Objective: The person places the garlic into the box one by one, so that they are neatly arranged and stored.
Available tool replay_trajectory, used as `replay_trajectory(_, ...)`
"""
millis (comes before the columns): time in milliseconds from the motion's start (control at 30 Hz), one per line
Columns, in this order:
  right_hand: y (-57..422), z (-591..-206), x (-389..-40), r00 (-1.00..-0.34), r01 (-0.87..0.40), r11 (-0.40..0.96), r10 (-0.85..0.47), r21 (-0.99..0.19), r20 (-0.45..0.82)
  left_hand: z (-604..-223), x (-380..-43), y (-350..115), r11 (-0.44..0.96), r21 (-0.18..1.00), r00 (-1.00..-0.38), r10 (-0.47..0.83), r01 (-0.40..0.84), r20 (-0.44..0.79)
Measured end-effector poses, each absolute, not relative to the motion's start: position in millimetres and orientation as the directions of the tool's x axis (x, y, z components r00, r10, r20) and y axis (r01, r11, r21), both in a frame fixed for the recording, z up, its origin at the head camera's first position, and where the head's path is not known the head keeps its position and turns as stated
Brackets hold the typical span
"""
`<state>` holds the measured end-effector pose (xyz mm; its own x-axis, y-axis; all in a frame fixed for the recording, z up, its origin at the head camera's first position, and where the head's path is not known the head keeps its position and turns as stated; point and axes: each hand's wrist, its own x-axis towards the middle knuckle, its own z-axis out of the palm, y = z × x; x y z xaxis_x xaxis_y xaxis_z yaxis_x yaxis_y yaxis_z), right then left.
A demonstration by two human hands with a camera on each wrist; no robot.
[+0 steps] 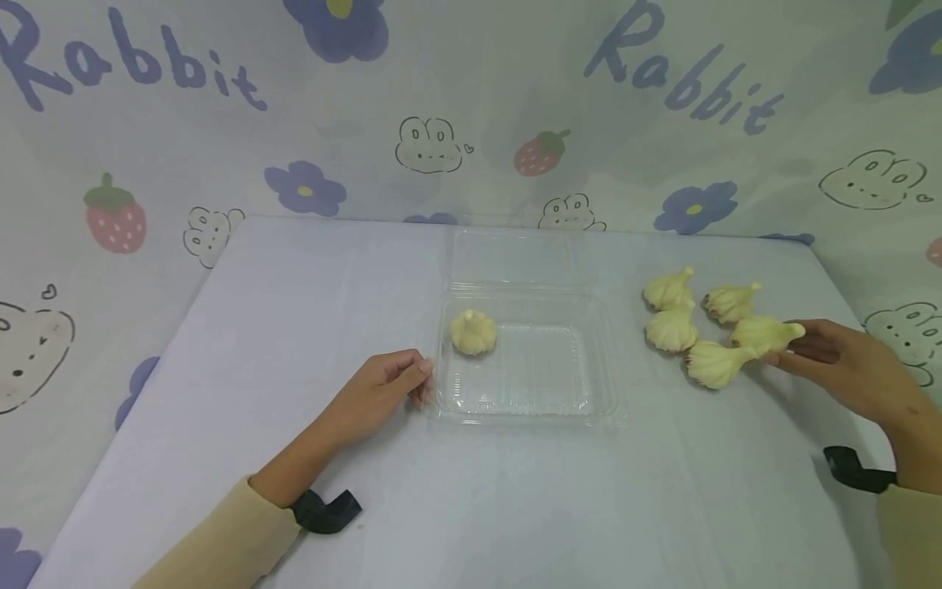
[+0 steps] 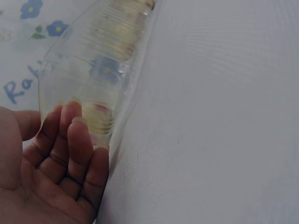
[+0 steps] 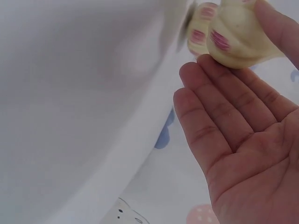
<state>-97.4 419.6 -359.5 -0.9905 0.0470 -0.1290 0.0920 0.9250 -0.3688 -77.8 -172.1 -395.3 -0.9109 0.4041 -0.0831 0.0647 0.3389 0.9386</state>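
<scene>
Beige sleeves reach over a white surface as a person's left hand pinches the left edge of a clear plastic clamshell holding one garlic bulb. The right hand grips a second bulb beside four others. Only the wrist views reveal reddish streaks on that bulb and, at left, fingers and thumb straddling the rim.

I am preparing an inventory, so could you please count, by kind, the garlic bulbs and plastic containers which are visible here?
Garlic bulbs: 6
Clear plastic container: 1
Total: 7
</scene>
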Motion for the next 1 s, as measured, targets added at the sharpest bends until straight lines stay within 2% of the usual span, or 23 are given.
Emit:
replay_trajectory(367, 418, -341, -95, -0.988, 0.104, 0.934, 0.058, -0.341, -0.143, -395, -78, -173, 0.346, 0.936, -0.911, 0.403, 0.065, -0.086)
replay_trajectory(667, 406, -330, -91, -0.997, 0.067, 0.916, 0.044, -0.396, -0.067, -396, -78, -172, 0.352, 0.934, -0.913, 0.397, 0.058, -0.092)
replay_trajectory(1000, 377, -308, -85, -0.998, 0.047, 0.902, 0.024, -0.430, -0.060, -396, -78, -171, 0.358, 0.932, -0.913, 0.396, 0.059, -0.095)
